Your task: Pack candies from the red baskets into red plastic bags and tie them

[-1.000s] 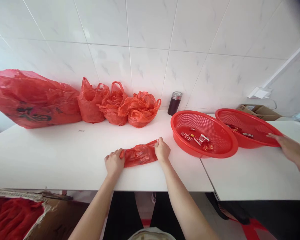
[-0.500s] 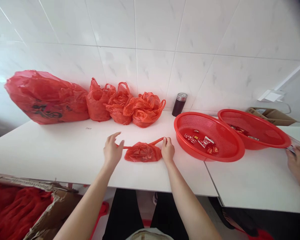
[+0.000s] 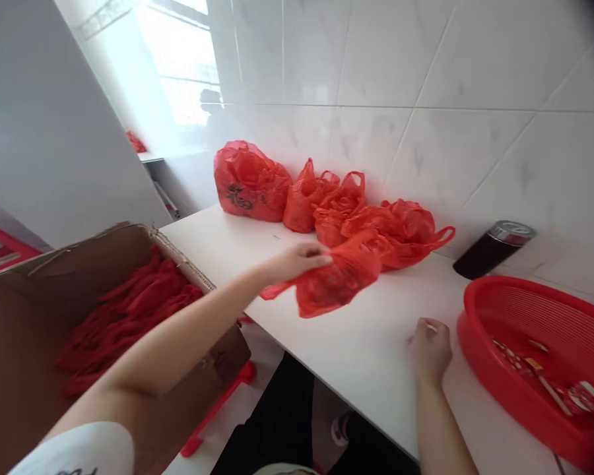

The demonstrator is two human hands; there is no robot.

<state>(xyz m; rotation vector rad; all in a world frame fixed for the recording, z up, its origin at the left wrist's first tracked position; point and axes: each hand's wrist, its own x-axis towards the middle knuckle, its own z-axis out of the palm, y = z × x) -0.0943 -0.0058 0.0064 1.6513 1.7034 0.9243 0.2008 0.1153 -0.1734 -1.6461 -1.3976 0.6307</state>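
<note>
My left hand (image 3: 301,258) is closed on a red plastic bag (image 3: 339,280), lifted a little over the white table. The thin bag bulges, and its contents cannot be made out. My right hand (image 3: 431,346) is over the table beside the red basket (image 3: 495,369), fingers curled in and nothing visible in them. Wrapped snacks (image 3: 539,373) lie in that basket. Behind the held bag, several knotted or bunched red bags (image 3: 344,201) stand in a row by the wall, with a larger printed red bag (image 3: 250,181) at the far end.
An open cardboard box (image 3: 178,396) of red plastic bags (image 3: 138,316) stands left of the table (image 3: 297,343). A dark flask (image 3: 492,251) with a silver lid is near the wall, behind the basket. A red stool (image 3: 218,406) shows under the table edge.
The view has swung left towards the box. My left hand has lifted the bag off the table, and my right hand has let go of its handle. The second basket has left the view.
</note>
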